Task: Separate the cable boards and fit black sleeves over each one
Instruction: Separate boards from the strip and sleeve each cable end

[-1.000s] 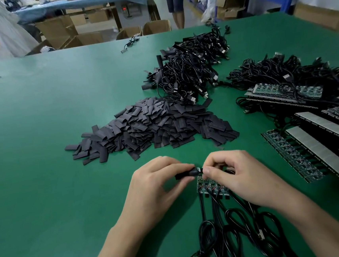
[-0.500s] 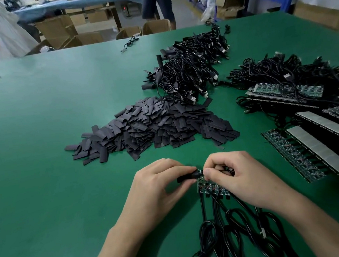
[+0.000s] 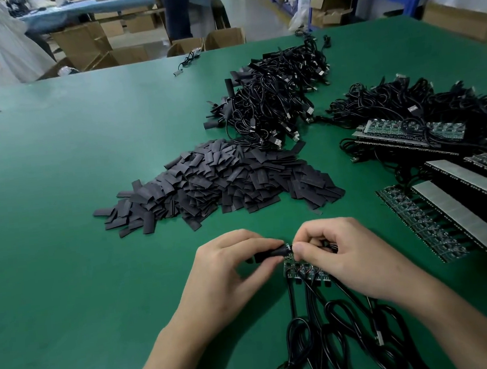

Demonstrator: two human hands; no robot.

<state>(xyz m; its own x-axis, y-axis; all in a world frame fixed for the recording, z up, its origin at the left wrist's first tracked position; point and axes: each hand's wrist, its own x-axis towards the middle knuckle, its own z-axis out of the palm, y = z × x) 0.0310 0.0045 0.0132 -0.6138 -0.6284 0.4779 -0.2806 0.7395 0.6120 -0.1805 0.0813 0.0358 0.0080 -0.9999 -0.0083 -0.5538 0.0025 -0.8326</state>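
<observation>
Nothing legible right now. The black sleeve [image 3: 268, 254] pinched in my left hand [image 3: 230, 272] shows no print I can make out. Any marking on the green cable boards [image 3: 302, 271] just under my right hand [image 3: 347, 257] is too small to tell. The cardboard boxes [image 3: 122, 54] past the table are too blurred for lettering.

The worktop [image 3: 65, 261] has a smooth, matt green covering. The heaped sleeves [image 3: 221, 183] look like flat, matt, dark grey plastic. The cables [image 3: 276, 103] have glossy black plastic coats and shiny metal plugs. The boards [image 3: 304, 273] are green, faintly glossy. The boxes [image 3: 80, 48] are plain brown cardboard.
</observation>
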